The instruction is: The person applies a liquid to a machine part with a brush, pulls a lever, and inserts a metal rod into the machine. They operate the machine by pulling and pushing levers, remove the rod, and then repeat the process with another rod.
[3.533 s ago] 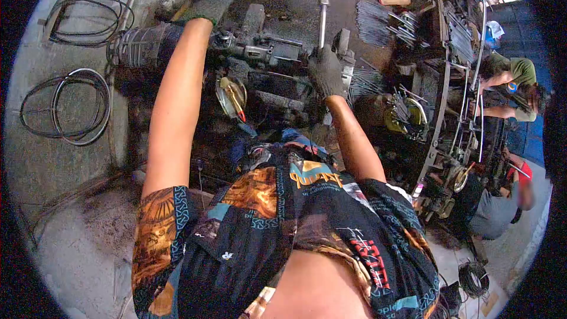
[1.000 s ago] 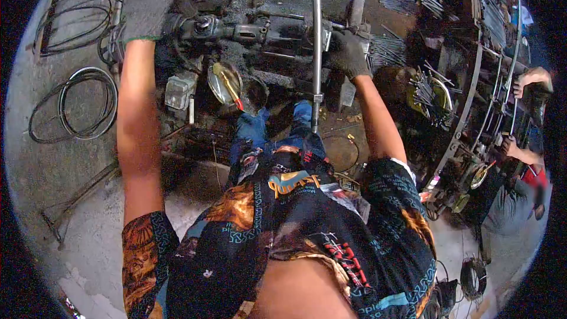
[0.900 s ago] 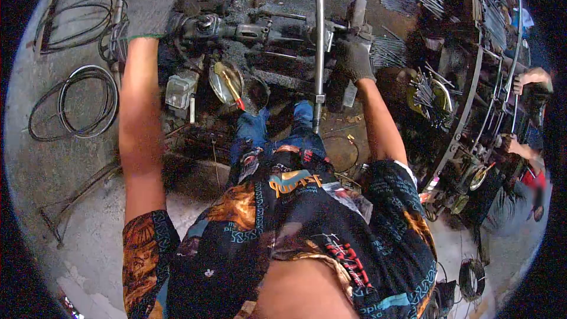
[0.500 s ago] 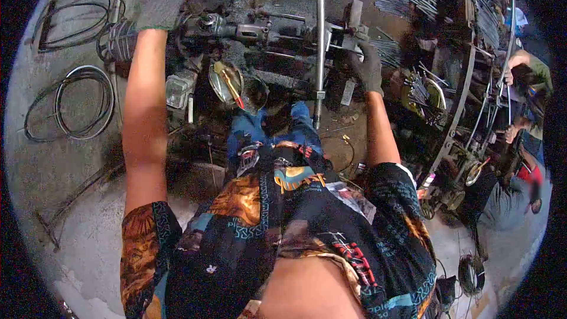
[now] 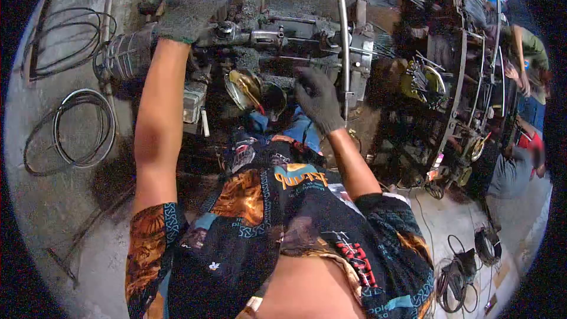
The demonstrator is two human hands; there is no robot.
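My left hand (image 5: 204,3), in a grey knitted glove, reaches over the left part of a dark, greasy machine (image 5: 269,36). Its fingers are blurred and run past the top edge, so their grip is hidden. My right hand (image 5: 321,101), gloved in dark grey, hovers before the machine, left of a long upright steel bar (image 5: 344,29). Its fingers are loosely bent and apart, and nothing shows in them. Between both hands sits a round dish (image 5: 235,95) holding a brush-like tool (image 5: 251,90) with a red end. A dark round container is beside it.
Coiled cable (image 5: 85,130) lies on the floor at left. A yellowish basin (image 5: 434,85) of metal rods stands at right, near a metal rack (image 5: 466,71). Beyond it a co-worker's hands (image 5: 520,80) show. Black cables (image 5: 455,283) lie at lower right.
My right hand has left the machine's right end and come left and nearer my body. My left hand has shifted right across the machine. The view has turned slightly.
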